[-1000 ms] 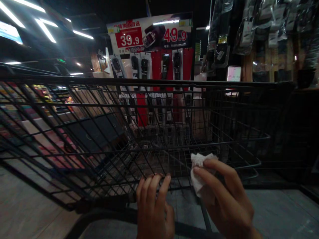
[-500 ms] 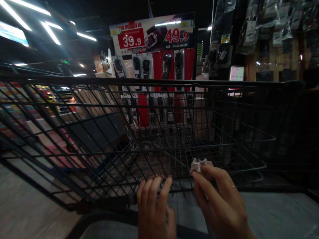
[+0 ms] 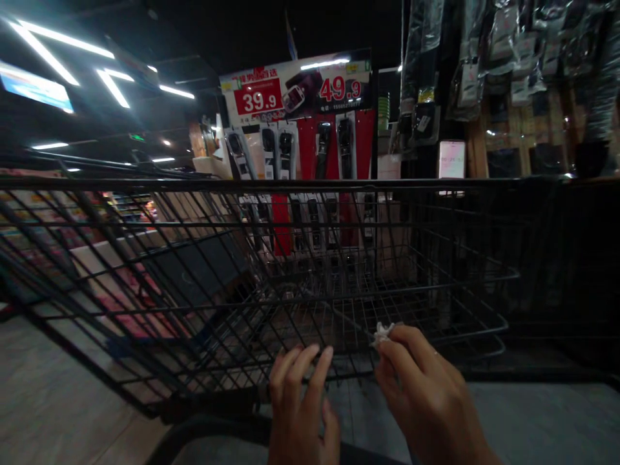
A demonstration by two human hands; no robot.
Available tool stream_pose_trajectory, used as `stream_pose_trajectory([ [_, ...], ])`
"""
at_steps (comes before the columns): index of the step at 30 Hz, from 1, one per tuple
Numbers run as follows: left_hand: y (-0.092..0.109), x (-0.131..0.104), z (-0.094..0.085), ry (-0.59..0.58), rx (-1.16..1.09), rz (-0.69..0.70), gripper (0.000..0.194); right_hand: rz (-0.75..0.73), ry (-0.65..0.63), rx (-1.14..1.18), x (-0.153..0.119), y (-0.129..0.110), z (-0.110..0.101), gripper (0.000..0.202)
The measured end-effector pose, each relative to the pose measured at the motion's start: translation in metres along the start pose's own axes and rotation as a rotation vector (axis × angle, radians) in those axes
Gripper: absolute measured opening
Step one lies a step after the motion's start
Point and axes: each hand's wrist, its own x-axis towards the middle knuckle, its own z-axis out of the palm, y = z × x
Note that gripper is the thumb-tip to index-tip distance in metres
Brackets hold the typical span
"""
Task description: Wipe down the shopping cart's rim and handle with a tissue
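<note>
A black wire shopping cart [image 3: 203, 298] spans the view, seen from its side. My left hand [image 3: 304, 403] is at the cart's lower side, fingers apart and slightly bent, with nothing in it; whether the fingertips touch the wires is unclear. To its right, my right hand [image 3: 426, 387] pinches a small crumpled white tissue [image 3: 382, 333] between thumb and fingers, in front of the lower wires.
Behind the cart stands a rack of packaged belts [image 3: 345, 145] under a price sign [image 3: 295, 87]. A lit phone [image 3: 451, 159] is at the right, below hanging plastic-wrapped goods [image 3: 508, 58]. A dark box [image 3: 196, 261] shows through the wires at left.
The cart and the rack sit lower in view. My left hand's fingers have spread a little. The tissue stays pinched in my right hand, with less of it showing.
</note>
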Motion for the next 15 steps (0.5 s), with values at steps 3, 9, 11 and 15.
stream_pose_trajectory([
  [3, -0.002, 0.018, -0.012, 0.11, -0.003, -0.017, 0.047, 0.011, 0.011, 0.027, -0.002, -0.001, 0.001, 0.025],
  [9, -0.005, 0.065, -0.022, 0.189, 0.016, -0.054, 0.05, 0.015, -0.001, 0.061, 0.0, 0.0, -0.01, 0.025],
  [11, -0.004, 0.073, -0.02, 0.144, 0.037, -0.041, 0.052, 0.017, 0.046, 0.087, 0.008, -0.001, -0.015, 0.021],
  [15, -0.001, 0.076, -0.016, 0.115, 0.082, -0.019, 0.049, -0.027, 0.182, 0.106, 0.034, -0.013, -0.011, 0.019],
])
